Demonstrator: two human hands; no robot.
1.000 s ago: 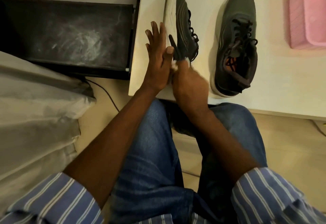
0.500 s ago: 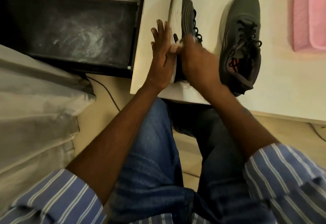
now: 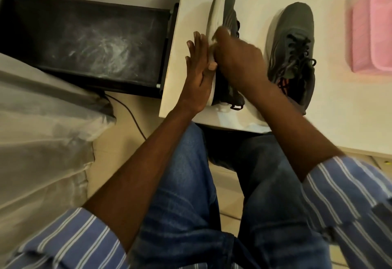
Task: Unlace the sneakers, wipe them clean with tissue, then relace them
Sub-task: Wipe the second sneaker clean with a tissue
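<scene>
Two grey sneakers with dark laces lie on a white table (image 3: 339,103). The left sneaker (image 3: 226,7) is tipped on its side, white sole facing left. My left hand (image 3: 199,71) presses flat against that sole, fingers straight, thumb over the sole's edge. My right hand (image 3: 235,56) holds a small white tissue (image 3: 214,40) against the sneaker's side near the sole; only scraps of it show past the fingers. The right sneaker (image 3: 294,52) sits upright, laced, sole down, untouched.
A pink plastic basket (image 3: 373,31) stands at the table's right edge. A dusty black box (image 3: 84,39) sits on the floor left of the table, with a cable (image 3: 131,116) running from it. White bedding (image 3: 42,124) lies at the left.
My right hand has slid with the tissue from the heel end forward along the tipped sneaker's side. My left hand stays pressed on the sole.
</scene>
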